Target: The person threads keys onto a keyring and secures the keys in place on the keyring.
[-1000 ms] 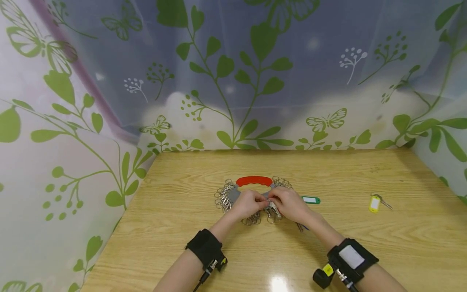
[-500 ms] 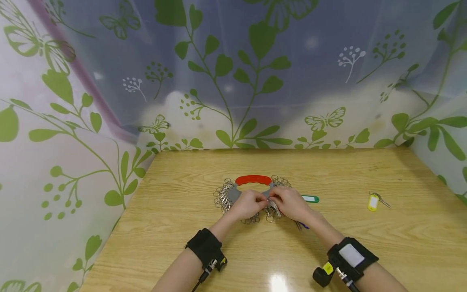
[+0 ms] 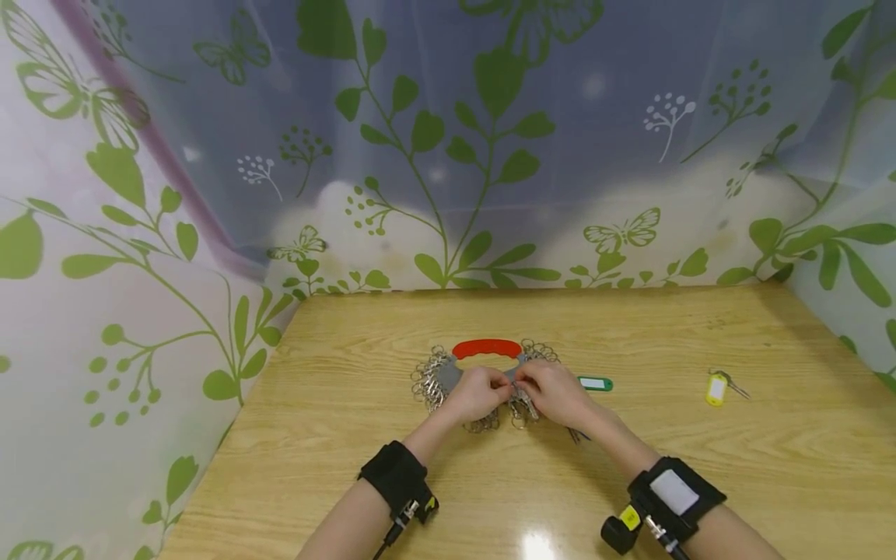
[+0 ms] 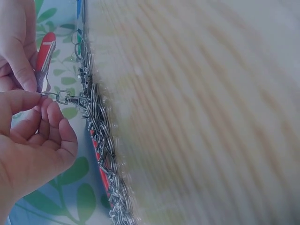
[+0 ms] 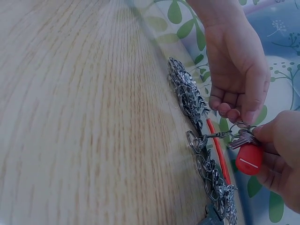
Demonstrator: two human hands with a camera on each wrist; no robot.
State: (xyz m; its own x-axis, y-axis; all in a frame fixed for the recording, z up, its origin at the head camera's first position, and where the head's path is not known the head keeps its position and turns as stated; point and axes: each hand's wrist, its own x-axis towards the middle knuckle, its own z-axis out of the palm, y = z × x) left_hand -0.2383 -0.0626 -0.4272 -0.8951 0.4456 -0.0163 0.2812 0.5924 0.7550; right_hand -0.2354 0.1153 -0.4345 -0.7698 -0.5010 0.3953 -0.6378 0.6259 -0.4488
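A grey key holder (image 3: pixel 450 376) with a red handle (image 3: pixel 488 348) lies flat, its edge crowded with metal clips and split rings (image 3: pixel 428 379). Over its front, my left hand (image 3: pixel 479 395) pinches a split ring (image 4: pixel 48 94) joined to one of the holder's swivel clips (image 4: pixel 75 99). My right hand (image 3: pixel 558 390) meets it fingertip to fingertip, pinching a ring with keys (image 5: pixel 243 139) and a red key tag (image 5: pixel 249 159). In the right wrist view the two rings overlap between the fingers; I cannot tell whether they are linked.
A green key tag (image 3: pixel 596 383) lies just right of my right hand. Under my right wrist some keys (image 3: pixel 575 435) with a bit of blue show. Farther right lies a yellow key tag (image 3: pixel 716 389) with its key. Leaf-patterned cloth (image 3: pixel 448 218) walls the wooden table (image 3: pixel 378 327).
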